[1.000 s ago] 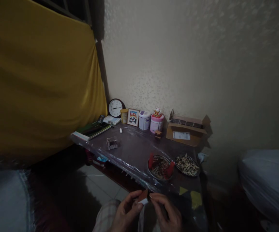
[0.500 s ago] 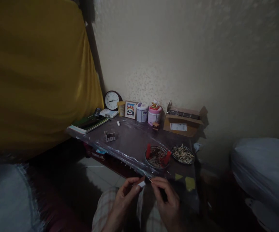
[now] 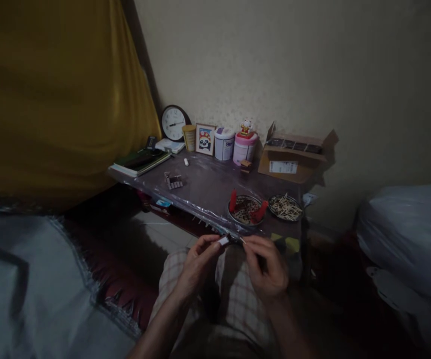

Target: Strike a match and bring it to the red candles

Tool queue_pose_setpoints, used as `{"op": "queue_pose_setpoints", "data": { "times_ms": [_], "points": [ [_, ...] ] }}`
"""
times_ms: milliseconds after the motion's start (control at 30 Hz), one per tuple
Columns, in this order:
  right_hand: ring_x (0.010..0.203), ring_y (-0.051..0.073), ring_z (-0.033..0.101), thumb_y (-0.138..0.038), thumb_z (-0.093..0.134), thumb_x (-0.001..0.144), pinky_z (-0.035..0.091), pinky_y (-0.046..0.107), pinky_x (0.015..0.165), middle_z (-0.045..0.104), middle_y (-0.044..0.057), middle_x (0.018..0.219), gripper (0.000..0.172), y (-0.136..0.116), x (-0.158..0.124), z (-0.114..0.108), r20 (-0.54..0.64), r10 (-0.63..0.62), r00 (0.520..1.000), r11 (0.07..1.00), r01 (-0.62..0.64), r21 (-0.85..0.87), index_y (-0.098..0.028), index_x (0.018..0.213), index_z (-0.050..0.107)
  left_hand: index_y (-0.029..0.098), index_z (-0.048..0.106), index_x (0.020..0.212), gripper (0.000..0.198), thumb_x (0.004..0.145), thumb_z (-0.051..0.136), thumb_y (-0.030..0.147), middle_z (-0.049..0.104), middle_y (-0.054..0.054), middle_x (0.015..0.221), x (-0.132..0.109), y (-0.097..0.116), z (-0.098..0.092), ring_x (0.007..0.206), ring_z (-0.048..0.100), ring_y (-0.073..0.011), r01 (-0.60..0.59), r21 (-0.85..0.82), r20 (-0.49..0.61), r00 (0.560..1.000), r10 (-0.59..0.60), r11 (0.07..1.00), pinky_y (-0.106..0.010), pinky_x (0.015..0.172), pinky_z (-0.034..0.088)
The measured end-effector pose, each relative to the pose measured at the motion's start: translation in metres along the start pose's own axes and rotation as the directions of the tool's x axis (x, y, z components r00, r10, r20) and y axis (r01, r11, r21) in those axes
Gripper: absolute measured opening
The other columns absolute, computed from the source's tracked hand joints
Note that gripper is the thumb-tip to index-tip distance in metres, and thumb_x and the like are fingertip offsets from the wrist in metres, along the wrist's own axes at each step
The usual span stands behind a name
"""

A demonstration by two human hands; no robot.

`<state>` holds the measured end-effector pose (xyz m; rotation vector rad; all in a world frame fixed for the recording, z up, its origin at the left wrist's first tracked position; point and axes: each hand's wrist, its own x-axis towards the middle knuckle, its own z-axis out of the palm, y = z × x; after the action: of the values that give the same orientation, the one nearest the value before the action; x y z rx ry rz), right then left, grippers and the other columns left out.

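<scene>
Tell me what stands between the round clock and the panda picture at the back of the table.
A yellow cup stands between the clock and the panda picture, close beside both. The head view shows it.

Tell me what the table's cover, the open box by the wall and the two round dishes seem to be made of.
Table cover: clear plastic sheet, glossy; it wrinkles and glints along the front edge. Open box: brown cardboard, matte, with bent flaps and a white label. Two dishes: probably metal, judging by thin, faintly shining rims, though the dim light leaves that open.
</scene>
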<state>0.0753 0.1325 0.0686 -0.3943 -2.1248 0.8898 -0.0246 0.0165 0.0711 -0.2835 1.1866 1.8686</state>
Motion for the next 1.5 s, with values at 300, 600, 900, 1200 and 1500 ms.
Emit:
{"op": "queue_pose_setpoints", "data": {
  "times_ms": [300, 600, 900, 1200, 1500],
  "points": [
    [0.079, 0.013, 0.063, -0.017, 0.054, 0.088, 0.051, 0.024, 0.068, 0.066, 0.004, 0.083, 0.009, 0.056, -0.011, 0.014, -0.097, 0.277, 0.956, 0.96, -0.28, -0.023, -0.017, 0.082, 0.061, 0.016, 0.065, 0.092, 0.017, 0.077, 0.068, 0.023, 0.07, -0.004, 0.095, -0.006, 0.002, -0.008, 0.091, 0.063, -0.0145, -0.05, 0.039, 0.07, 0.996, 0.047, 0.998, -0.028, 0.091, 0.043],
    [0.079, 0.016, 0.061, -0.02, 0.059, 0.085, 0.049, 0.027, 0.067, 0.064, 0.004, 0.081, 0.01, 0.047, 0.007, -0.012, -0.248, 0.231, 0.941, 0.965, -0.255, -0.069, -0.017, 0.076, 0.063, 0.016, 0.066, 0.092, 0.017, 0.077, 0.068, 0.024, 0.069, -0.002, 0.092, -0.006, -0.003, -0.019, 0.088, 0.062, -0.0131, -0.034, 0.05, 0.027, 0.999, 0.033, 0.998, -0.027, 0.087, 0.045],
    [0.079, 0.015, 0.059, -0.023, 0.06, 0.085, 0.049, 0.029, 0.07, 0.062, 0.004, 0.082, 0.01, 0.056, 0.008, -0.022, -0.319, 0.249, 0.914, 0.951, -0.293, -0.095, -0.017, 0.079, 0.066, 0.018, 0.066, 0.094, 0.024, 0.075, 0.07, 0.032, 0.07, 0.0, 0.092, -0.004, -0.012, -0.038, 0.092, 0.061, -0.0115, 0.015, 0.115, -0.014, 1.0, -0.013, 0.993, -0.022, 0.089, 0.045],
    [0.081, 0.014, 0.059, -0.017, 0.06, 0.085, 0.048, 0.027, 0.073, 0.061, 0.004, 0.082, 0.006, 0.061, 0.011, -0.029, -0.306, 0.176, 0.936, 0.965, -0.226, -0.134, -0.016, 0.082, 0.065, 0.018, 0.066, 0.093, 0.028, 0.072, 0.073, 0.035, 0.069, 0.0, 0.092, 0.003, -0.015, -0.045, 0.09, 0.06, -0.0114, 0.043, 0.141, -0.04, 0.998, -0.037, 0.989, -0.02, 0.084, 0.047],
    [0.082, 0.013, 0.058, -0.013, 0.061, 0.085, 0.047, 0.026, 0.075, 0.061, 0.003, 0.083, 0.006, 0.066, 0.015, -0.029, -0.278, 0.105, 0.955, 0.962, -0.168, -0.213, -0.017, 0.084, 0.065, 0.02, 0.068, 0.09, 0.022, 0.073, 0.071, 0.035, 0.071, 0.001, 0.091, 0.0, -0.014, -0.041, 0.093, 0.061, -0.0119, 0.038, 0.138, -0.035, 0.999, -0.033, 0.99, -0.02, 0.088, 0.047]
  ]
}}
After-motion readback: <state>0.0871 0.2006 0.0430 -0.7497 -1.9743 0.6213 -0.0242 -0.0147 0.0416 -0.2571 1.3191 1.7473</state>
